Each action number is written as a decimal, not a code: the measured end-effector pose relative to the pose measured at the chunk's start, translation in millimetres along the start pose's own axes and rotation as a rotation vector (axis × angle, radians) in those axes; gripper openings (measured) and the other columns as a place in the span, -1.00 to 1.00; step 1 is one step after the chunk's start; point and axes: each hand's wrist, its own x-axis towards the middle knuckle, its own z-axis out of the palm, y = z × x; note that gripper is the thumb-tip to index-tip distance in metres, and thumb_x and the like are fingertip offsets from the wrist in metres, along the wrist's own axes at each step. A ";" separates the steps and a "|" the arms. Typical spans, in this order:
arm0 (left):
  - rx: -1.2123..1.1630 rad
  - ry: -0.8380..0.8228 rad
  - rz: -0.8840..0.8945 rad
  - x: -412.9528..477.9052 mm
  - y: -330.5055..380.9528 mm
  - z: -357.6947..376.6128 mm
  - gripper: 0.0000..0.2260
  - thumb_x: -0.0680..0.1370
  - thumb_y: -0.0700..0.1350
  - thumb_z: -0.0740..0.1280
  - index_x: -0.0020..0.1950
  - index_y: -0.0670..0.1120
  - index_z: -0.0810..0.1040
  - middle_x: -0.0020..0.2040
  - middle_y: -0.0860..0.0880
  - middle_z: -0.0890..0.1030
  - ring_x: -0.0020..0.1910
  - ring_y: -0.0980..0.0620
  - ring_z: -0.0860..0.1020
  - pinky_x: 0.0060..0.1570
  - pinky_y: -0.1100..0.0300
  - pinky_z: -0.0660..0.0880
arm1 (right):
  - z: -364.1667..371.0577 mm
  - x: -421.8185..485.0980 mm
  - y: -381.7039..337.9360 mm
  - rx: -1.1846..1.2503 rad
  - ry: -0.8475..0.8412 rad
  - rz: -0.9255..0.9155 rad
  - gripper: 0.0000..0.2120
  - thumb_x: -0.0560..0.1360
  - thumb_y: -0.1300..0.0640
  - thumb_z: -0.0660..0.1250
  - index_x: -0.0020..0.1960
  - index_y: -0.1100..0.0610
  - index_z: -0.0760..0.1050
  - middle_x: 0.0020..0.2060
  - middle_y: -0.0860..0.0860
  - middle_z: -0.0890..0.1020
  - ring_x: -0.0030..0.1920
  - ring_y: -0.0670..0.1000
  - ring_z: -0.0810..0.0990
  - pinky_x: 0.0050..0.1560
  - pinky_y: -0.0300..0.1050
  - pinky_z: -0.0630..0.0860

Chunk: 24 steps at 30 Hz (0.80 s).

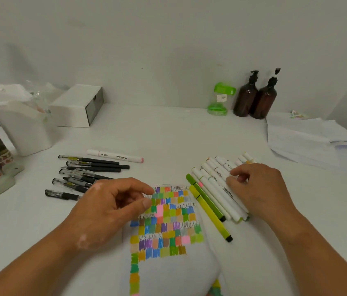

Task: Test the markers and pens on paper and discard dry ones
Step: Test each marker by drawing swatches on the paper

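- Swatched paper [168, 221] is laid at the near edge of the table [168, 135].
- Left hand [108, 212] is held over it, loosely curled, empty.
- Right hand [260, 189] is laid on markers [213, 184] beside it; grip unclear.
- Pens [87, 174] are spread left, bottles [253, 99] at the far edge.

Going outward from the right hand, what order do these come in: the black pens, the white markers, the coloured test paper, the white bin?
1. White markers, under the right hand.
2. Test paper, centre, beside the left hand.
3. Black pens, left side.
4. White bin, far left, back.
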 end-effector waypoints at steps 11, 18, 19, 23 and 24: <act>-0.024 0.035 -0.027 1.5 -0.9 -4.0 -0.77 0.39 0.22 0.39 -0.01 0.22 0.67 -0.17 0.12 0.68 -0.14 0.11 0.65 -0.16 0.26 0.62 | 23.8 26.2 -104.2 0.024 -0.156 -0.396 -0.94 0.48 -0.01 0.42 -0.12 -0.11 0.67 -0.24 -0.21 0.66 -0.25 -0.20 0.57 -0.21 -0.32 0.45; -0.054 0.038 -0.079 4.5 -3.0 -7.5 -0.87 0.48 0.09 0.44 -0.01 0.11 0.67 -0.18 0.12 0.68 -0.15 0.14 0.66 -0.23 0.33 0.59 | 101.0 67.3 -185.1 -0.112 -0.398 -0.572 -0.77 0.55 0.08 0.35 0.19 0.03 0.62 0.10 0.00 0.66 0.09 0.04 0.60 0.14 -0.06 0.56; -0.057 0.038 -0.079 4.9 -3.4 -7.7 -0.89 0.50 0.06 0.44 -0.01 0.10 0.68 -0.18 0.11 0.68 -0.14 0.13 0.66 -0.22 0.31 0.60 | 109.3 69.9 -190.4 -0.135 -0.428 -0.579 -0.75 0.55 0.09 0.35 0.22 0.04 0.61 0.13 0.02 0.64 0.12 0.05 0.59 0.16 -0.05 0.55; -0.082 0.021 -0.086 5.9 -3.8 -7.5 -0.90 0.53 0.03 0.44 0.01 0.08 0.67 -0.16 0.06 0.70 -0.13 0.10 0.67 -0.13 0.18 0.66 | 127.9 76.3 -200.7 -0.199 -0.457 -0.586 -0.73 0.51 0.19 0.35 0.19 0.06 0.63 0.09 0.05 0.66 0.05 0.08 0.60 0.07 -0.05 0.57; -0.088 0.016 -0.088 6.0 -3.7 -7.3 -0.90 0.53 0.02 0.44 0.02 0.07 0.67 -0.17 0.06 0.70 -0.13 0.11 0.67 -0.14 0.17 0.66 | 129.0 77.1 -200.8 -0.206 -0.457 -0.587 -0.75 0.51 0.20 0.34 0.17 0.06 0.63 0.06 0.04 0.67 0.02 0.07 0.61 0.02 -0.06 0.57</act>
